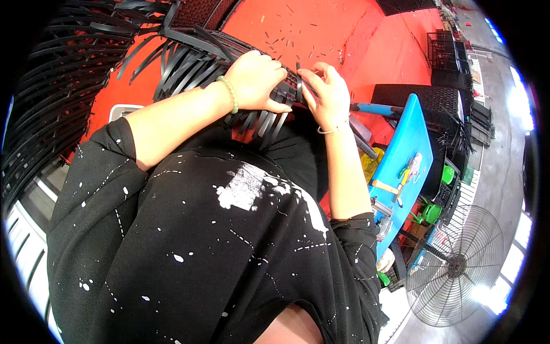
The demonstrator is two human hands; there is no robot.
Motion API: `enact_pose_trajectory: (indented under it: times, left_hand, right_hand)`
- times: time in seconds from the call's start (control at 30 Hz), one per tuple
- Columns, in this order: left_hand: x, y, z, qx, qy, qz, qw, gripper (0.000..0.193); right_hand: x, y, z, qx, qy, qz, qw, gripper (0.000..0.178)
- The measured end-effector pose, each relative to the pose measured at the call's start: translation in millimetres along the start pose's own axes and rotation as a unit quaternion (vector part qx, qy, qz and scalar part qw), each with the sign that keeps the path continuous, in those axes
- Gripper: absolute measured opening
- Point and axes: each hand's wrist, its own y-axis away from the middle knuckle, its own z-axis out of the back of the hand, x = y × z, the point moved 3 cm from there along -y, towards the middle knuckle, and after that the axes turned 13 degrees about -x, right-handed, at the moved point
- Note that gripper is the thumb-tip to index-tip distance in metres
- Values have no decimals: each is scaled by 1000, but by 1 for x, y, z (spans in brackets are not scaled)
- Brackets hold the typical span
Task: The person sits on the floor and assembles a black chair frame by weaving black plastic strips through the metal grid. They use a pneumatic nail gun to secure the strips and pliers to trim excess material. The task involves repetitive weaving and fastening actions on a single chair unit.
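Note:
A black woven frame (225,43) with loose flat strips (186,71) hanging off its edge lies in front of my body. My left hand (252,80), with a beaded bracelet at its wrist, rests over the frame's edge. Its fingers curl down over the edge while the thumb points right, toward the other hand. Just to the right, my right hand (329,97) pinches a short upright black strip (299,83) between thumb and fingers. The tips of the left fingers are partly hidden behind the hand.
Many long black strips (63,97) fan out at the left. Small cut bits (289,43) are scattered over the red floor covering (366,51). On my right stands a blue table (409,143) with a hammer (387,186) and other tools. A large fan (455,266) stands beyond it.

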Motion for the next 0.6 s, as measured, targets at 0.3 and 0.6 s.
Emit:
enact_pose_trajectory:
  times: [0.3,0.6]
  left_hand:
    - [-3,-2,1,16,-8,3,1000,59]
    - [-2,-2,2,20,-20,-5,1000,61]
  right_hand:
    - [-10,29,16,-141,-39,-113,983,16]
    - [-6,61,6,-120,-306,-358,874,9]
